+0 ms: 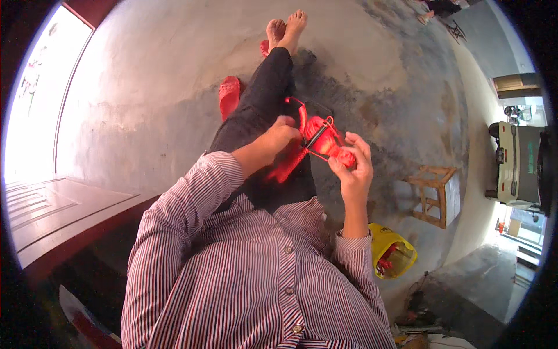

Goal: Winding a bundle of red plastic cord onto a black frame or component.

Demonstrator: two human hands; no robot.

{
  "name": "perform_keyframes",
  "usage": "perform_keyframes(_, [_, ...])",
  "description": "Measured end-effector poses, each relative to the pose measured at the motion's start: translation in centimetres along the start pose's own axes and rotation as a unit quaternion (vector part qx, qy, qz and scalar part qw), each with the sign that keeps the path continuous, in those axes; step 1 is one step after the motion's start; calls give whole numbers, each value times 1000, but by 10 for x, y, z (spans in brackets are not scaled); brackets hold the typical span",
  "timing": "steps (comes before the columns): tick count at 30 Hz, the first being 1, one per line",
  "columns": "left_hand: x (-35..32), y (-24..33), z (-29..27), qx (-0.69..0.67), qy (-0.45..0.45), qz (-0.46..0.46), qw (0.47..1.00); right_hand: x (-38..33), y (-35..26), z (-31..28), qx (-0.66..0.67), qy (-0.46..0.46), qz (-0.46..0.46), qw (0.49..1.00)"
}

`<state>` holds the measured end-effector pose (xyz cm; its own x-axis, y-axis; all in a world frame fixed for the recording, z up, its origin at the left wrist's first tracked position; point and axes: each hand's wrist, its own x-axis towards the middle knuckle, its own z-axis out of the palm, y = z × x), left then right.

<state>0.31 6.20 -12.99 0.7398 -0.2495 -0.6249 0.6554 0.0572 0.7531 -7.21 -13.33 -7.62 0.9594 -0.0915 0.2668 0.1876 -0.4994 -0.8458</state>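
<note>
- One red bundle (322, 138), a dark rod (317, 136) across it, is held just right of the dark-trousered legs (264, 99), likely there for a clear view
- Right hand (356, 166): fingers and thumb nearly closed on the bundle's rounded end, probably to steady it
- Left hand (274, 142): fingers bent at its left side, blurred; cannot tell whether they grip
- Yellow bag (381, 234) with red pieces (386, 265) lies by the right sleeve (356, 250), perhaps for reach

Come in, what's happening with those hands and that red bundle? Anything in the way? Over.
Right hand pinching end of red bundle. Left hand beside it, blurred, grip unclear. Yellow bag off right, clear of hands.
</note>
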Motion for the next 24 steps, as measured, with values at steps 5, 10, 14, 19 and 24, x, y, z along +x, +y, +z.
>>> perform_keyframes(5, [5,-16,14,-128,-118,-30,984,-15,-46,-18,246,10,-17,969])
perform_keyframes(10, [0,-13,15,-82,-109,-42,990,-44,-74,-22,538,-158,82,824])
perform_keyframes(14, [-2,-8,14,-100,-61,-98,988,-76,-93,-9,455,-263,198,827])
perform_keyframes(19, [-4,-5,21,-61,-67,-81,993,-72,-127,-47,530,-72,125,836])
perform_keyframes(24, [-47,4,38,297,96,414,855,-30,-123,-88,596,-76,-177,780])
